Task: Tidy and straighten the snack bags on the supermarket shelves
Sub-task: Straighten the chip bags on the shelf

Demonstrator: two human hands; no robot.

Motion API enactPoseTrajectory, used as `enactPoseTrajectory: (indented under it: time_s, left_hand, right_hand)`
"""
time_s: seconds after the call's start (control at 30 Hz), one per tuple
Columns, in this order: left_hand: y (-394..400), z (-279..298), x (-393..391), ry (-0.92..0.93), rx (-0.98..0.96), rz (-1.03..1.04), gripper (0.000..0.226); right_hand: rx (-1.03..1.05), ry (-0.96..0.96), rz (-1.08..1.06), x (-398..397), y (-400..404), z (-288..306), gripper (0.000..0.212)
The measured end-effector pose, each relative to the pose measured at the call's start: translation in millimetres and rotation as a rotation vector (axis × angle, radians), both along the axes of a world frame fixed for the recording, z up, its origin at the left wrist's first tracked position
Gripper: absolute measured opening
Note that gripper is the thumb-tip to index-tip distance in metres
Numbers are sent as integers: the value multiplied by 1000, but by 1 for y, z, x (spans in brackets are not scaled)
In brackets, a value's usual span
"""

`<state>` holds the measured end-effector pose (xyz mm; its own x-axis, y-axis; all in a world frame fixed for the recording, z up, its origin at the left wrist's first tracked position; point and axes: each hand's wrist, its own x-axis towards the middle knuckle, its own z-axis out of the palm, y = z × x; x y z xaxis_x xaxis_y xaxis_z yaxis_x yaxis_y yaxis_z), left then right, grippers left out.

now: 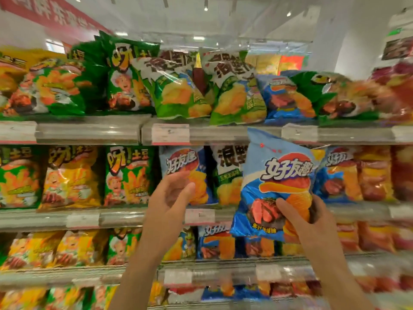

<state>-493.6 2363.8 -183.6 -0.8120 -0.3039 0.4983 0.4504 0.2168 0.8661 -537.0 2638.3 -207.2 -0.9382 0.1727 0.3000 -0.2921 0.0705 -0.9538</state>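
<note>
While the right hand grips a blue bag by its lower edge, bag upright before the middle shelf, left hand left of bag, fingers loosely curled, holding nothing

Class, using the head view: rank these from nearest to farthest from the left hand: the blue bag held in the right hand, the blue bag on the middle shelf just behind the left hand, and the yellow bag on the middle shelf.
1. Blue shelf bag, just behind the left hand.
2. Held blue bag, to its right.
3. Yellow bag, far to its left.
</note>
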Motion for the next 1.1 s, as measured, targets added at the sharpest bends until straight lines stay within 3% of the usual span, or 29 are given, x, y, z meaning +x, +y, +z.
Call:
enactPoseTrajectory:
  time_s: [0.13,0.43,0.6,0.8,1.1]
  left_hand:
    - [36,7,-13,14,-13,23,25]
    - [60,14,-38,44,6,40,31]
    - [72,17,-58,78,15,28,30]
    - [101,17,-75,83,5,23,29]
    - [187,46,-96,149,-79,121,19]
  right_hand:
    - [-19,-20,23,-10,40,6,56]
    - [-40,-6,-47,-32,89,17,72]
    - [-14,67,-63,-37,104,26,50]
    - [-18,87,-62,-49,128,23,72]
    - [17,190,36,-92,198,53,40]
